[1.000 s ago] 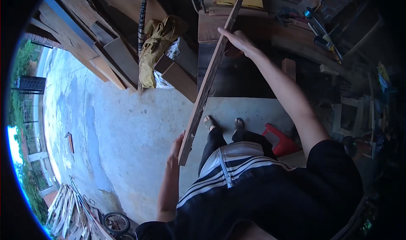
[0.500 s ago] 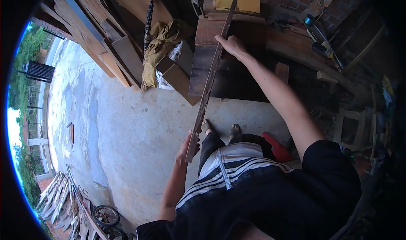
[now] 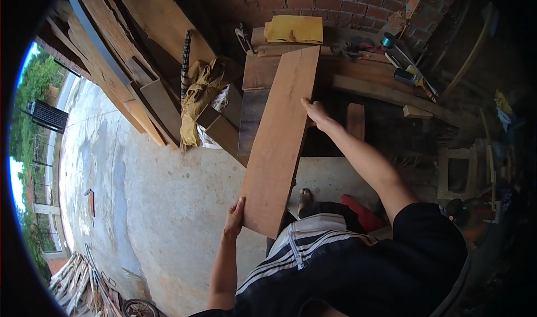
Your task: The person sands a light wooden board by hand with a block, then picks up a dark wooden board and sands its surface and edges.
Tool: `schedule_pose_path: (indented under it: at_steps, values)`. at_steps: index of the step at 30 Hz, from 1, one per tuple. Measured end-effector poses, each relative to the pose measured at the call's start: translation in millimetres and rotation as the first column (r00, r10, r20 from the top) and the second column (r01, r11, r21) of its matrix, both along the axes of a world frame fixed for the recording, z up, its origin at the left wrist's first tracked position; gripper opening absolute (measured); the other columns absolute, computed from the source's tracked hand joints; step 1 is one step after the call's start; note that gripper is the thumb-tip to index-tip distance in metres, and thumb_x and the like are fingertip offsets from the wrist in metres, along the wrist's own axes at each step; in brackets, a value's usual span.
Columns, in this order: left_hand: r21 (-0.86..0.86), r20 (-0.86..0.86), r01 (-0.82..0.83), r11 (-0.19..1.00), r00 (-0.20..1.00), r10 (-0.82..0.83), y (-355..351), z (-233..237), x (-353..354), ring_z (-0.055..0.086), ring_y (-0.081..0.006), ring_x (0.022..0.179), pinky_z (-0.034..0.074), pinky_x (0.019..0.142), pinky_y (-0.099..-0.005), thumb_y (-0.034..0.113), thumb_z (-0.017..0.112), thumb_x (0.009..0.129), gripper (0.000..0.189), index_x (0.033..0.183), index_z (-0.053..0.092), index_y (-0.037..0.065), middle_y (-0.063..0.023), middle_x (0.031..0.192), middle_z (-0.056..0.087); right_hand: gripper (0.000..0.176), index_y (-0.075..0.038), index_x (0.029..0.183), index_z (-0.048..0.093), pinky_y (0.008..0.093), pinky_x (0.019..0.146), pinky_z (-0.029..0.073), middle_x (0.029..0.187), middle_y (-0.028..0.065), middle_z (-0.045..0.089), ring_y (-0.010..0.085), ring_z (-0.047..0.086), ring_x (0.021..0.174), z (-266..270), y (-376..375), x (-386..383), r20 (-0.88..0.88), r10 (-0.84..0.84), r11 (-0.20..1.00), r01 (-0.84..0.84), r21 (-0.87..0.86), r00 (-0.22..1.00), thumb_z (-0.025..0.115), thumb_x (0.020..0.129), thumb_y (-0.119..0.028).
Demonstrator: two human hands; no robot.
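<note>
A long reddish-brown wooden board (image 3: 281, 143) is held up in front of my body, its broad face turned to the camera. My left hand (image 3: 235, 216) grips its lower left edge, thumb on the face. Further up, my right hand (image 3: 317, 114) holds the right edge, with the fingers partly hidden behind it. The board's far end overlaps the dark workbench (image 3: 254, 110), near a yellow folded cloth or pad (image 3: 294, 29); whether board and bench touch cannot be told.
Planks (image 3: 106, 48) lean at the upper left beside a tan sack (image 3: 196, 110). Tools (image 3: 411, 76) and a small wood block (image 3: 417, 112) lie on the bench at right. A hand tool (image 3: 90, 202) and a wheel (image 3: 140, 308) are on the concrete floor.
The board has turned from edge-on to showing its broad face. Both hands still hold it, and my right hand appears lower in the view. The camera view has shifted slightly.
</note>
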State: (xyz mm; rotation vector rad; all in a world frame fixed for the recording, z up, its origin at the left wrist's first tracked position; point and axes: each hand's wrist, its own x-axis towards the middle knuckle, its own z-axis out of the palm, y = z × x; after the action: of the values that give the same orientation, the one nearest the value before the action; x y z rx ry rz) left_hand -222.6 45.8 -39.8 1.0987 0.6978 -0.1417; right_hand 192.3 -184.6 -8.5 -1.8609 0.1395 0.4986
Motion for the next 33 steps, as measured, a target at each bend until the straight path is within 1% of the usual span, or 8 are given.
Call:
schedule_pose_path:
  at_steps: [4,6,12,22,23,28,30,33]
  values:
    - [-0.162,-0.116,-0.004,0.987,0.993,-0.015,-20.2,-11.4,-2.4,0.064,-0.0160,0.108,0.053,0.091,-0.0334,0.048,0.050,0.102,0.053,0.132,0.060,0.005,-0.0061,0.122,0.067,0.066,0.013,0.106,0.063,0.0427,0.089,0.052,0.111,0.0308,0.067,0.0367,0.067,0.107,58.6,5.6,-6.7,0.075,0.125,0.982,-0.113,-0.150,0.989,0.054,0.092,-0.051]
    - [-0.253,-0.131,-0.030,0.967,0.991,-0.004,-42.4,-11.0,0.0,0.066,-0.0180,0.106,0.054,0.091,-0.0348,0.054,0.045,0.102,0.057,0.133,0.058,0.008,-0.0066,0.121,0.068,0.060,0.007,0.108,0.065,0.0463,0.086,0.053,0.104,0.0286,0.069,0.0392,0.068,0.100,67.7,22.6,0.0,0.332,0.275,0.884,-0.101,-0.456,0.902,0.056,0.087,-0.048]
    - [-0.648,-0.057,0.032,0.761,0.994,-0.091,-101.4,-35.2,-2.9,0.069,-0.0171,0.087,0.058,0.075,-0.0329,0.063,0.041,0.099,0.062,0.128,0.061,0.012,-0.0049,0.106,0.071,0.050,0.003,0.102,0.062,0.0506,0.085,0.052,0.103,0.0286,0.067,0.0455,0.065,0.098,114.5,58.6,-6.3,0.407,0.246,0.872,-0.017,-0.489,0.880,0.052,0.084,-0.043]
    - [-0.746,-0.058,0.057,0.664,0.987,-0.150,-148.9,-4.6,6.9,0.061,-0.0143,0.056,0.051,0.049,-0.0284,0.067,0.047,0.095,0.056,0.099,0.069,0.016,0.0000,0.074,0.065,0.043,0.000,0.101,0.063,0.0510,0.081,0.055,0.097,0.0254,0.070,0.0431,0.068,0.091,129.0,45.6,-9.4,0.473,0.247,0.827,0.070,-0.558,0.846,0.059,0.083,-0.039]
    - [-0.609,-0.143,0.013,0.793,0.982,-0.127,-159.3,-12.3,10.3,0.061,-0.0147,0.061,0.052,0.054,-0.0294,0.070,0.044,0.094,0.058,0.103,0.067,0.017,-0.0009,0.079,0.065,0.043,0.000,0.102,0.063,0.0510,0.081,0.055,0.097,0.0253,0.070,0.0429,0.068,0.091,126.4,41.1,-6.0,0.476,0.251,0.835,0.060,-0.547,0.843,0.059,0.083,-0.039]
    - [-0.468,-0.156,0.258,0.845,0.918,-0.366,-153.7,-5.2,20.6,0.061,-0.0178,0.084,0.053,0.071,-0.0337,0.067,0.034,0.099,0.064,0.119,0.060,0.012,-0.0057,0.097,0.064,0.044,-0.001,0.107,0.063,0.0513,0.083,0.055,0.101,0.0263,0.070,0.0427,0.068,0.096,123.2,37.5,-10.2,0.465,0.262,0.791,0.087,-0.605,0.846,0.058,0.083,-0.038]
    - [-0.219,-0.121,0.497,0.840,0.840,-0.529,-145.0,-10.2,30.3,0.058,-0.0183,0.094,0.050,0.083,-0.0320,0.066,0.030,0.101,0.067,0.122,0.060,0.010,-0.0064,0.103,0.063,0.044,-0.002,0.108,0.063,0.0513,0.084,0.054,0.102,0.0265,0.070,0.0429,0.068,0.097,128.6,39.3,-13.9,0.447,0.251,0.795,0.081,-0.602,0.858,0.056,0.083,-0.038]
    - [-0.184,-0.129,0.515,0.837,0.832,-0.540,-146.4,-0.1,27.3,0.055,-0.0187,0.101,0.047,0.092,-0.0320,0.067,0.027,0.101,0.072,0.124,0.060,0.008,-0.0068,0.110,0.060,0.051,-0.004,0.117,0.060,0.0512,0.089,0.052,0.114,0.0248,0.067,0.0432,0.065,0.104,131.1,44.3,-16.4,0.351,0.232,0.800,0.028,-0.600,0.907,0.056,0.084,-0.042]
